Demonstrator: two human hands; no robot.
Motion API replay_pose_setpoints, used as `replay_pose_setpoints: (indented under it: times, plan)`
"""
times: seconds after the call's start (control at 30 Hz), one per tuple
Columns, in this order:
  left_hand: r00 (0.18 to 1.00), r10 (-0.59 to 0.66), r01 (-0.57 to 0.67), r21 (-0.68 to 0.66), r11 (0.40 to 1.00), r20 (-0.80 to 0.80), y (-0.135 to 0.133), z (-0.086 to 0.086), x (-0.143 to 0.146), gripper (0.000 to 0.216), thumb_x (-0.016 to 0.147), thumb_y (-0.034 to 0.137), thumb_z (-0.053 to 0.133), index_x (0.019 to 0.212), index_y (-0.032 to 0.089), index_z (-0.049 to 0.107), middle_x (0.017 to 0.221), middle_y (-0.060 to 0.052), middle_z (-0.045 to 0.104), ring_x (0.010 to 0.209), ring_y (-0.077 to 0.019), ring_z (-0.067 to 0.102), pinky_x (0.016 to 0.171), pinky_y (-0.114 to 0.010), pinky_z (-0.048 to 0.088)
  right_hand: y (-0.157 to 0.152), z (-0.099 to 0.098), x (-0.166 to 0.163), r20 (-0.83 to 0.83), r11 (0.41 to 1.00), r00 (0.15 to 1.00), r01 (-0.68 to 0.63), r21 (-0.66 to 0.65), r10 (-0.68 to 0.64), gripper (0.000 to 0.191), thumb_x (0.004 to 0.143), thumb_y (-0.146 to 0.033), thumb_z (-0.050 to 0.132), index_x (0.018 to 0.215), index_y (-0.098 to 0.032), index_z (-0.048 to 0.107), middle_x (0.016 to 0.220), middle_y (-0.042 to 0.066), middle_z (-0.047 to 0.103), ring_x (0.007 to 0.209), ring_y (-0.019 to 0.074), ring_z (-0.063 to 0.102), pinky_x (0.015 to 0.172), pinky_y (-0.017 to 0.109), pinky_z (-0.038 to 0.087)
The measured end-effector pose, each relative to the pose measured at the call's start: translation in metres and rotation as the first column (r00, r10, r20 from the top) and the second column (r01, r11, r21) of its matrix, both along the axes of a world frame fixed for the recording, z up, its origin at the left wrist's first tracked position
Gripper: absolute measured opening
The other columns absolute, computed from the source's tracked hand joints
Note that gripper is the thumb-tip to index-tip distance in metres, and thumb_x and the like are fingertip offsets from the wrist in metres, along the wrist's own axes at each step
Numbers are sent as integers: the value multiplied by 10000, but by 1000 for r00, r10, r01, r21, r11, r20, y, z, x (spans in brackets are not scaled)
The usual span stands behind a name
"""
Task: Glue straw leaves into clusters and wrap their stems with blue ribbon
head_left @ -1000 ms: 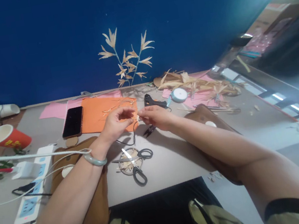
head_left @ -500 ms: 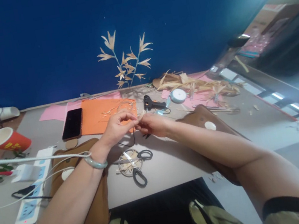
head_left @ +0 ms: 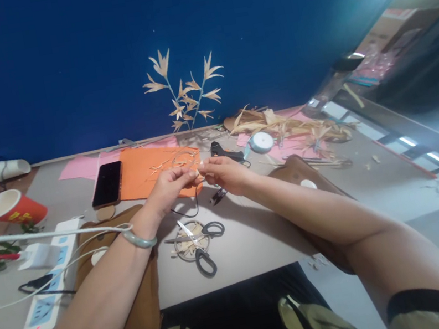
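Observation:
Over the near edge of an orange sheet (head_left: 137,172), my left hand (head_left: 169,188) and my right hand (head_left: 225,175) meet with their fingertips pinched. Between them shows a small pale piece (head_left: 200,169), too tiny to identify surely. A dark glue gun (head_left: 223,151) lies just behind my right hand, and a small dark-handled tool (head_left: 218,196) is below it. Closer to me, open scissors (head_left: 204,259) with black handles rest over a round holder (head_left: 182,254) with pale scraps. Dried, pale flower-like sprays (head_left: 188,102) on blue stems stand behind my hands against the blue wall.
Dried husks (head_left: 293,127) and a ribbon roll (head_left: 261,142) lie at the back right. On the left are a phone (head_left: 107,184), a red paper cup (head_left: 16,208) and a power strip (head_left: 50,288) with cables. Brown cushions (head_left: 137,290) lie under both forearms.
My right hand has lifted slightly and turned, with its fingers straighter. The pale piece now shows between the fingertips, and more of the small tool below is visible.

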State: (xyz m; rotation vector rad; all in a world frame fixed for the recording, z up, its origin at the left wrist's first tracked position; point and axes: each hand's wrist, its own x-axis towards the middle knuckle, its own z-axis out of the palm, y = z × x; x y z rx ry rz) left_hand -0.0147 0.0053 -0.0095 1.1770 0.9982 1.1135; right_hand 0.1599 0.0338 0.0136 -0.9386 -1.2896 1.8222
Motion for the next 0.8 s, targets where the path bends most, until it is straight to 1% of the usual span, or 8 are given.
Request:
replay_pose_setpoints:
  times: [0.1, 0.17, 0.33, 0.43, 0.67, 0.73, 0.8]
  plan:
    - [1000, 22, -21, -36, 999, 22, 0, 0, -1, 333, 732, 464, 706, 802, 140, 734, 750, -74, 722, 723, -170, 656, 767, -323, 506, 4, -1, 1, 10, 999, 999, -35, -9, 35, 345, 616, -373, 775, 623, -144, 517, 532, -69, 465, 463, 34, 369, 489, 222, 220]
    - [999, 34, -33, -37, 999, 18, 1, 0, -2, 330, 734, 465, 702, 785, 141, 735, 754, -73, 722, 727, -170, 656, 776, -326, 507, 6, -2, 3, 20, 999, 998, -52, -14, 53, 348, 617, -372, 773, 611, -145, 509, 535, -63, 471, 465, 36, 372, 491, 224, 224]
    - [996, -31, 30, -22, 999, -79, 1, 1, -3, 250, 649, 369, 791, 750, 151, 725, 730, -44, 716, 700, -150, 637, 752, -295, 489, 9, -2, 5, 53, 999, 997, -52, 1, 52, 345, 627, -369, 764, 576, -156, 497, 481, -71, 434, 453, 47, 371, 484, 229, 222]
    - [994, -43, 40, -27, 999, -97, -1, 3, -3, 234, 605, 326, 820, 720, 155, 708, 728, -34, 719, 707, -151, 647, 752, -292, 485, 10, -2, 5, 61, 999, 997, -49, 17, 48, 352, 620, -373, 776, 580, -154, 503, 496, -64, 452, 455, 46, 370, 477, 228, 217]
    - [989, -66, 62, -34, 997, -129, -2, 5, -1, 214, 639, 335, 787, 696, 153, 690, 693, -27, 704, 676, -147, 640, 719, -290, 486, 11, -4, 4, 86, 996, 995, -64, 68, 58, 367, 612, -410, 785, 601, -149, 527, 512, -66, 441, 462, 42, 355, 475, 219, 232]
    - [993, -35, 31, -34, 999, -114, -2, 5, 0, 197, 641, 316, 778, 695, 152, 685, 674, -17, 689, 658, -132, 623, 711, -280, 480, 13, -5, 5, 113, 994, 993, -34, 102, 22, 346, 651, -429, 749, 624, -145, 553, 542, -50, 478, 466, 46, 365, 477, 219, 247]
    - [996, 37, -39, -31, 999, -86, -3, 5, 1, 174, 643, 295, 760, 703, 151, 683, 668, -9, 676, 648, -121, 608, 701, -268, 473, 13, -5, 9, 214, 983, 976, 2, 183, -42, 299, 729, -427, 676, 684, -140, 605, 592, -24, 536, 473, 53, 380, 487, 222, 274]
